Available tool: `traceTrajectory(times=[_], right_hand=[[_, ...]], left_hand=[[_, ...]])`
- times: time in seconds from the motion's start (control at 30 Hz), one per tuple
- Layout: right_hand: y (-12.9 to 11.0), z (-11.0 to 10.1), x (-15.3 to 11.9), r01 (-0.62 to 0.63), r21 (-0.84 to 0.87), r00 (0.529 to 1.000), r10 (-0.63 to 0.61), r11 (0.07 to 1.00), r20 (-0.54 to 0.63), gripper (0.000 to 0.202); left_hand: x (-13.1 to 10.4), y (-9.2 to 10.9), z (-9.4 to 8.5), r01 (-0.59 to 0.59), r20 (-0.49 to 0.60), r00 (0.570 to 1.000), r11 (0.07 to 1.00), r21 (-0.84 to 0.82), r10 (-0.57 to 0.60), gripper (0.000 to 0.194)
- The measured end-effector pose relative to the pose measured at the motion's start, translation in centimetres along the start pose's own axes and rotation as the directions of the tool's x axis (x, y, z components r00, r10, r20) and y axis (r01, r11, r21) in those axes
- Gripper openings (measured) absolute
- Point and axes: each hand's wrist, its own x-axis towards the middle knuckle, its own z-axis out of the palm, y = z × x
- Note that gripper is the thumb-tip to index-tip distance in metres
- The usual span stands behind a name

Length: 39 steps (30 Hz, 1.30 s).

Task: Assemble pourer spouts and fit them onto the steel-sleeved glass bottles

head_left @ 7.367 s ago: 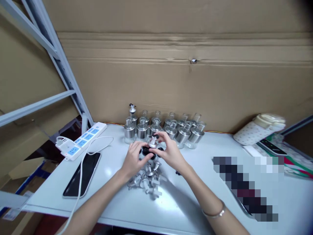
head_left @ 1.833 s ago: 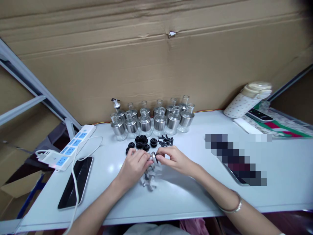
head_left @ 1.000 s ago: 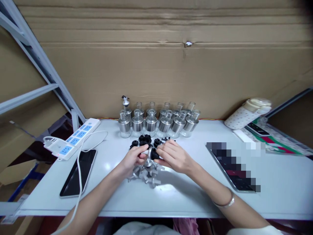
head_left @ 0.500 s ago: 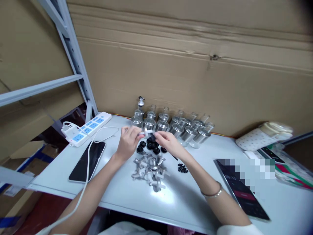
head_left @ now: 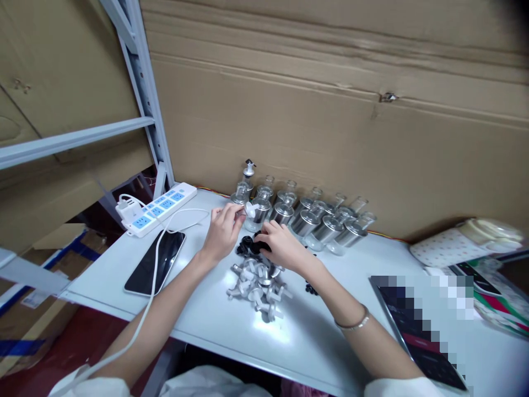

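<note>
My left hand (head_left: pixel 223 231) pinches a pale silver pourer top (head_left: pixel 250 209) with a round flange and a short stem, held above the table in front of the bottles. My right hand (head_left: pixel 285 245) is down at the pile of black round rubber-like parts (head_left: pixel 247 246), fingers bent around one of them; the fingers partly hide it. Just nearer to me lies a heap of similar silver pourer tops (head_left: pixel 258 286). Behind the hands stand several glass bottles (head_left: pixel 306 222) with metal sleeves. One bottle at the left end bears a silver top with a black tip (head_left: pixel 248 167).
Small black pieces (head_left: pixel 311 288) lie partly behind my right wrist. A phone (head_left: pixel 155 264), a white power strip (head_left: pixel 161 208) and its cable are at the left. On the right are a tablet (head_left: pixel 409 331) and a dotted pouch (head_left: pixel 442 245). Cardboard (head_left: pixel 268 110) walls the back.
My hands have come apart. My right hand has moved down to the black parts, while my left hand keeps the silver pourer top, now slightly raised. The view has shifted a little left.
</note>
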Motion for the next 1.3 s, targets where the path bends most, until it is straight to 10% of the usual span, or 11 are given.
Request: traceTrajectory(times=[0.47,0.9,1.3], right_hand=[[0.3,2.2,2.6,-0.062,-0.157,0.99,0.041,0.986,-0.133,0.028],[-2.1,1.1,2.4,0.219,0.148,0.974,-0.224,0.964,0.017,0.041],[0.3,0.0,1.3,0.116,0.272,0.989,-0.085,0.955,-0.123,0.038]], left_hand=[[0.0,-0.7,0.3,0.06,0.054,0.997,0.998,0.024,-0.062,0.016],[-0.1,-0.5,0.2,0.072,0.036,0.997,0.997,-0.002,-0.072,0.015],[-0.1,-0.5,0.2,0.061,-0.038,0.997,0.996,-0.067,-0.064,0.015]])
